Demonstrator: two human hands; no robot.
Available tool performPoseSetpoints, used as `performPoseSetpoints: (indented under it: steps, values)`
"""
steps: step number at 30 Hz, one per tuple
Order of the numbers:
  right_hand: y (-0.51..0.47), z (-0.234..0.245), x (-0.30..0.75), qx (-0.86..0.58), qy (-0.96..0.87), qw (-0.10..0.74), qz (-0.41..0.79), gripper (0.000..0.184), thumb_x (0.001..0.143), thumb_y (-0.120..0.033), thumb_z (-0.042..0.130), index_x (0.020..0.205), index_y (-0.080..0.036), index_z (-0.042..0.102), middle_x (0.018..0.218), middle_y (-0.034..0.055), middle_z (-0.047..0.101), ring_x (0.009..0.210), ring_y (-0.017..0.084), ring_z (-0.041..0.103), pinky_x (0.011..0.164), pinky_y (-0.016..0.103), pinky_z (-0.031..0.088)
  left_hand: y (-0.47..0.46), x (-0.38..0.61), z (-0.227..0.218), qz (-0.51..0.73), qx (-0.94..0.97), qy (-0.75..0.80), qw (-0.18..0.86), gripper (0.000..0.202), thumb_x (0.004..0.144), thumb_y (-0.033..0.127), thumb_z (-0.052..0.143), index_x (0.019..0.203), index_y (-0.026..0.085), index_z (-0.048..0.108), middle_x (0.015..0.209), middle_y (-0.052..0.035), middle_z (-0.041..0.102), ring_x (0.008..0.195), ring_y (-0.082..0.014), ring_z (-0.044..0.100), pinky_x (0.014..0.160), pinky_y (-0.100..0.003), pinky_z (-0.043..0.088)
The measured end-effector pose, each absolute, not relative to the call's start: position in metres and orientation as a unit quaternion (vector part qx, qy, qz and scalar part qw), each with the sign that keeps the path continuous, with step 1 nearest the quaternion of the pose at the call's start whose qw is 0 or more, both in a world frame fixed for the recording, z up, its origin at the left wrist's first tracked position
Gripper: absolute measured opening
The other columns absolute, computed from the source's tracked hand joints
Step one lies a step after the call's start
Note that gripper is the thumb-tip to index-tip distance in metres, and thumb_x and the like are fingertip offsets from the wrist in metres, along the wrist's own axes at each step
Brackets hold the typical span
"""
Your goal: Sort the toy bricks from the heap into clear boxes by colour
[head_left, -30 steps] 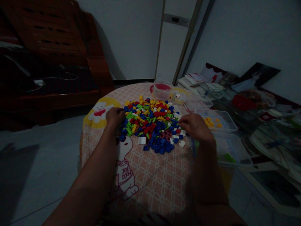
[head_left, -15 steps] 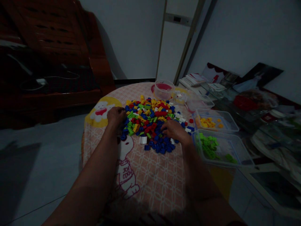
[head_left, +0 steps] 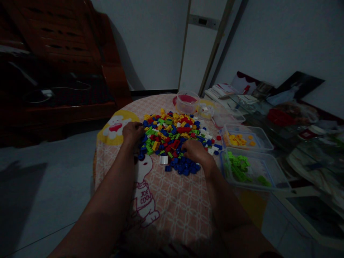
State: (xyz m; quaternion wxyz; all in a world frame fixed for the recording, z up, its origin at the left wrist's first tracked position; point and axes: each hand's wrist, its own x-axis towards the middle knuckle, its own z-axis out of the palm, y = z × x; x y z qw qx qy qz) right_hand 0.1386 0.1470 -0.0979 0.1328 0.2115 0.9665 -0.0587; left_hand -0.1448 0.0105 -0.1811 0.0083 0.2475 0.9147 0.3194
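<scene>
A mixed heap of toy building bricks [head_left: 168, 130] in yellow, red, green, blue and white covers the middle of the round table. At its left edge rests my left hand [head_left: 133, 132], touching the bricks, its bent fingers largely lost in shadow. My right hand [head_left: 195, 150] reaches into the near right side of the heap, fingers pinched together over blue and red bricks. Anything between those fingertips is too small to make out. Just in front of that hand lies a cluster of blue bricks [head_left: 185, 166], with a white brick [head_left: 163, 159] to its left.
On the right stand a clear box [head_left: 259, 141] of yellow bricks and another clear box [head_left: 276, 175] of green bricks. A round clear tub [head_left: 188, 104] and a clear lid [head_left: 228, 116] are at the back. A patterned cloth [head_left: 177, 200] covers the table; a cluttered glass table adjoins it.
My right hand has moved slightly left into the heap, and its fingers have drawn together. White bricks behind it now show more. My left hand has stayed in place.
</scene>
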Motion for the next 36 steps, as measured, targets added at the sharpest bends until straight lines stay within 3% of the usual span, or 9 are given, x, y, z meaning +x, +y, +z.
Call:
performPoseSetpoints:
  steps: [17, 25, 30, 36]
  values:
    - [0.135, -0.100, 0.131, 0.190, 0.969, 0.147, -0.063, 0.027, 0.098, -0.018, 0.072, 0.120, -0.023, 0.087, 0.130, 0.0115, 0.085, 0.133, 0.028, 0.074, 0.094, 0.029, 0.053, 0.012, -0.145, -0.178, 0.307, 0.248, 0.919, 0.015, 0.047, 0.087, 0.033, 0.062, 0.124, 0.019, 0.087, 0.126, -0.0144, 0.083, 0.122, -0.0363, 0.075, 0.104, -0.042, 0.059]
    - [0.146, -0.098, 0.138, 0.208, 0.966, 0.092, -0.122, 0.011, 0.095, -0.027, 0.082, 0.102, -0.019, 0.085, 0.108, 0.0091, 0.085, 0.103, 0.022, 0.076, 0.078, 0.027, 0.046, 0.010, -0.142, -0.178, 0.309, 0.247, 0.918, 0.023, 0.051, 0.089, 0.036, 0.059, 0.129, 0.018, 0.085, 0.127, -0.0147, 0.082, 0.123, -0.0349, 0.074, 0.107, -0.041, 0.057]
    - [0.160, -0.071, 0.163, 0.253, 0.953, 0.030, -0.165, 0.008, 0.092, -0.015, 0.074, 0.092, -0.015, 0.082, 0.087, 0.0056, 0.079, 0.083, 0.018, 0.070, 0.073, 0.026, 0.042, 0.012, -0.145, -0.180, 0.303, 0.244, 0.921, 0.019, 0.048, 0.089, 0.037, 0.059, 0.125, 0.021, 0.087, 0.124, -0.0134, 0.084, 0.122, -0.0365, 0.074, 0.106, -0.044, 0.058]
    - [0.191, -0.042, 0.213, 0.346, 0.929, -0.024, -0.131, 0.015, 0.081, -0.007, 0.073, 0.087, -0.017, 0.082, 0.084, 0.0043, 0.080, 0.078, 0.017, 0.071, 0.071, 0.026, 0.045, 0.011, -0.143, -0.175, 0.310, 0.246, 0.918, 0.018, 0.046, 0.086, 0.035, 0.061, 0.120, 0.022, 0.088, 0.119, -0.0119, 0.085, 0.119, -0.0363, 0.076, 0.101, -0.041, 0.059]
